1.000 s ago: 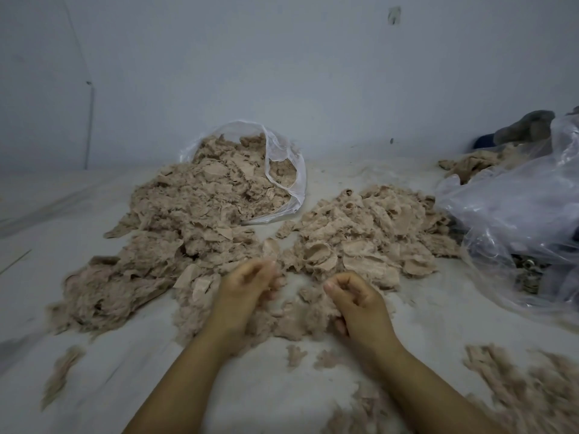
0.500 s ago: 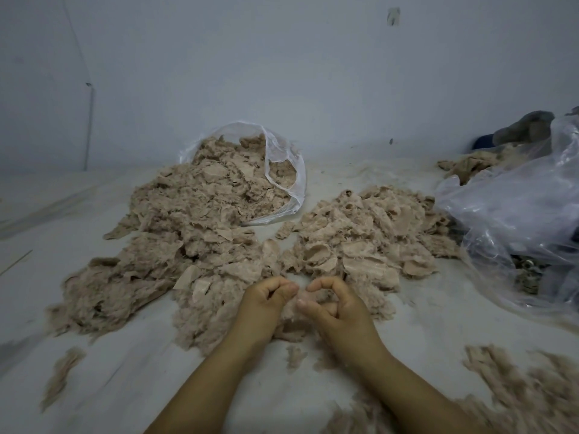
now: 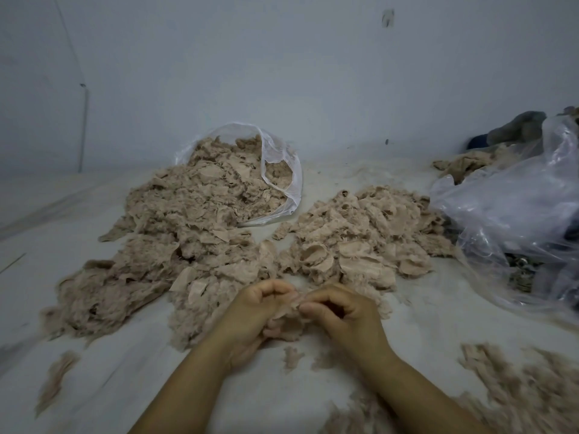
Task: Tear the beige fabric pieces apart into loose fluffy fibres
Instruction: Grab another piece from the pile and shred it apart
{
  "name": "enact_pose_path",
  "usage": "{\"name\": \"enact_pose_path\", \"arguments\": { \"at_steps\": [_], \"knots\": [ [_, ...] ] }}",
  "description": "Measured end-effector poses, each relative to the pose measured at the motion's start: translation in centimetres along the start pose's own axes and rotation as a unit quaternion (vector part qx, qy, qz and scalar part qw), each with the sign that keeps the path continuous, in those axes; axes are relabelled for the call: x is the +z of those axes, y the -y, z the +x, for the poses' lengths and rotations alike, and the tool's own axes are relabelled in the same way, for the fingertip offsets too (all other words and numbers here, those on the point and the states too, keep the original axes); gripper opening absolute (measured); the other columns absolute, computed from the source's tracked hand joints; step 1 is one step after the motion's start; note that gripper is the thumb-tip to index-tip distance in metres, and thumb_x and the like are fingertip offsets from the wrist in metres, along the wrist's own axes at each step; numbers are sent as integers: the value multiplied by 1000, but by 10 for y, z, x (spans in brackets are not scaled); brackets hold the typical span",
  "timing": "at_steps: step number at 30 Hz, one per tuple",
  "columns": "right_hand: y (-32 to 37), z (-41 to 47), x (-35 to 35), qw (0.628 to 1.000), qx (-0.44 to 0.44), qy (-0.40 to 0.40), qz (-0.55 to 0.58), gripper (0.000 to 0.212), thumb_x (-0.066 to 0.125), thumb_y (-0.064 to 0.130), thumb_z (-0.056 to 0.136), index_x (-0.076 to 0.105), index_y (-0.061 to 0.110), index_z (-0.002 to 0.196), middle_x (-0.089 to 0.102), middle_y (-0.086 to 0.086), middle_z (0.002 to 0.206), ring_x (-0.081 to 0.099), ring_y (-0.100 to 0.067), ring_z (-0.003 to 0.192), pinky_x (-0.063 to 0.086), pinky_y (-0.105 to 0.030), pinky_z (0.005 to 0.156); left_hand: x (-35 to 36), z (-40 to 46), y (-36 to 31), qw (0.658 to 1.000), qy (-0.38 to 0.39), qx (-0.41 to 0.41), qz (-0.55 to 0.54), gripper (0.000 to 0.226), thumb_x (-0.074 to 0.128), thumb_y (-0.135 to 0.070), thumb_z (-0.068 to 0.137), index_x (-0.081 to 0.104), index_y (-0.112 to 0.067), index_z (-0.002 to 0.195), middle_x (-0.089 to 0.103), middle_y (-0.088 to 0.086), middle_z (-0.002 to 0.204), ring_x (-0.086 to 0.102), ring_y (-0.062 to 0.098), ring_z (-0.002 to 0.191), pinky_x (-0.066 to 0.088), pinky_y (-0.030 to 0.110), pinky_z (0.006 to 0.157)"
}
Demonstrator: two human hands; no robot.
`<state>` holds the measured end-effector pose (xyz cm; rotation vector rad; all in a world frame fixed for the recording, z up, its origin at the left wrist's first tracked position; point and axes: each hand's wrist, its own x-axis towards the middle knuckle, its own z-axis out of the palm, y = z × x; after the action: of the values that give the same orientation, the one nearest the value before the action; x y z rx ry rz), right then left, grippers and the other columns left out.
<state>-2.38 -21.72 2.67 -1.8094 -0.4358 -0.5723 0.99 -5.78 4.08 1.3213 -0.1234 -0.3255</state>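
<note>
My left hand and my right hand meet at the middle front, fingers curled, both pinching one small beige fabric piece between them. Behind the hands lies a heap of flat beige fabric pieces. A larger heap of beige pieces and fluff spreads to the left and spills from a clear plastic bag. Loose fluffy fibres lie at the front right.
A big crumpled clear plastic bag stands at the right with dark items inside. More beige cloth and grey cloth lie at the back right. Small tufts dot the white surface. A wall rises behind.
My hands, apart a second ago, have come together over the small fabric piece and now both pinch it slightly lower and nearer to me.
</note>
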Motion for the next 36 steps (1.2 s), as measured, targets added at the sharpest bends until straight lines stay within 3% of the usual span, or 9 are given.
{"name": "enact_pose_path", "arguments": {
  "at_steps": [4,8,11,14,17,20,27,31,36],
  "knots": [
    [2,5,-1,984,127,-13,125,13,66,14,85,68,25,79,63,5,54,54,-4,46,43,-17,49,-12,6,-2,969,-127,128,167,11,65,-5,85,64,-13,77,58,5,66,56,16,48,47,21,43],
    [-2,14,-8,888,210,-68,402,42,61,16,81,50,24,121,73,-6,104,70,-17,94,57,-23,74,-27,5,1,774,-18,190,603,21,69,-39,81,67,-25,97,61,-10,92,56,5,85,42,22,80],
    [-2,6,-3,929,258,22,263,37,64,16,86,54,17,122,73,-8,96,70,-19,84,59,-30,76,-30,9,5,694,27,188,695,29,62,-50,84,68,-26,100,60,-8,93,52,8,90,35,25,88],
    [-7,1,5,967,226,104,50,42,67,19,88,52,27,126,62,0,108,64,-12,81,56,-29,76,-26,9,6,782,13,248,572,8,66,-31,86,71,-25,85,60,-12,80,53,1,78,39,21,74],
    [-6,-1,9,971,197,128,33,42,73,19,82,55,34,118,57,11,104,62,-8,74,53,-23,70,-18,7,5,850,13,261,457,18,70,-19,84,72,-37,80,62,-13,77,56,0,77,42,13,70],
    [-7,0,9,972,200,82,94,21,75,5,78,65,22,86,64,2,69,61,-9,55,54,-23,56,-17,6,6,857,55,240,453,18,64,-22,89,70,-38,84,64,-7,83,58,5,80,46,23,75],
    [-6,2,5,968,213,65,112,9,75,13,79,67,10,76,66,-7,62,57,-12,50,48,-24,48,-21,-1,2,879,124,204,412,15,56,-48,82,64,-38,90,66,-14,89,61,3,83,45,16,73],
    [-10,2,2,965,236,36,106,15,68,17,86,64,10,74,60,-2,54,53,-10,48,46,-24,49,-23,2,4,860,69,190,469,19,69,-27,84,59,-42,88,63,-27,85,58,-7,78,42,10,68],
    [-13,4,4,950,273,-1,154,19,52,16,97,54,9,80,63,-4,57,54,-12,46,46,-24,47,-24,4,3,898,-9,154,411,22,54,-14,94,63,-30,82,62,-15,57,52,-7,43,38,8,43]
  ]
}}
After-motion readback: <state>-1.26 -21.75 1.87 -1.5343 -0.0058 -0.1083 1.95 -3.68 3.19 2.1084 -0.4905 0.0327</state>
